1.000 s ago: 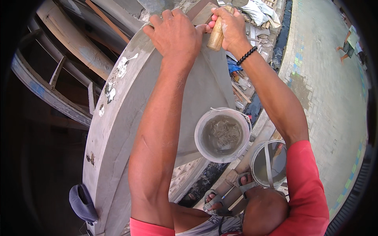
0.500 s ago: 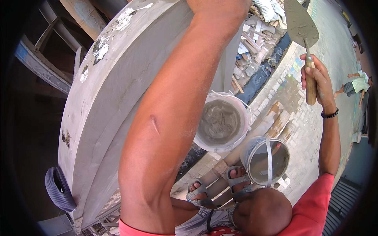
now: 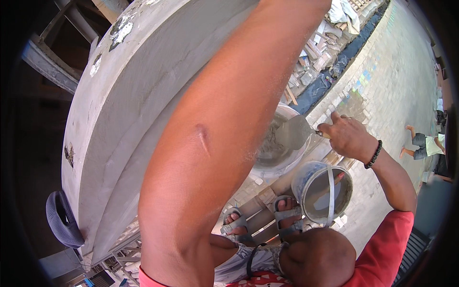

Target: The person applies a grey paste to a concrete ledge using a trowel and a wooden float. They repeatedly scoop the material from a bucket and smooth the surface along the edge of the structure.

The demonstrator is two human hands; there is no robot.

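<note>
My right hand (image 3: 351, 136) is closed round the wooden handle of a trowel (image 3: 296, 131). The trowel's broad blade, smeared with mortar, reaches over the right rim of a white bucket (image 3: 297, 155). Wet grey mortar (image 3: 270, 148) fills much of that bucket. My left forearm (image 3: 224, 105) stretches up across the picture beside a curved, grey plastered concrete piece (image 3: 143, 71) and hides part of the bucket. The left hand lies past the top edge, out of sight.
A second bucket (image 3: 302, 186) with grey water and a red-tipped tool stands by my sandalled feet (image 3: 289, 213) on boards or pipes. A dark ditch (image 3: 315, 93) and rubble (image 3: 315, 55) lie beyond. A dark knitted cap-like thing (image 3: 64, 220) sits at lower left. Another person (image 3: 425, 143) is far right.
My right hand has come down and left, bringing the trowel from high at the right to the mortar bucket. My left forearm has shifted right, and its hand has left the picture.
</note>
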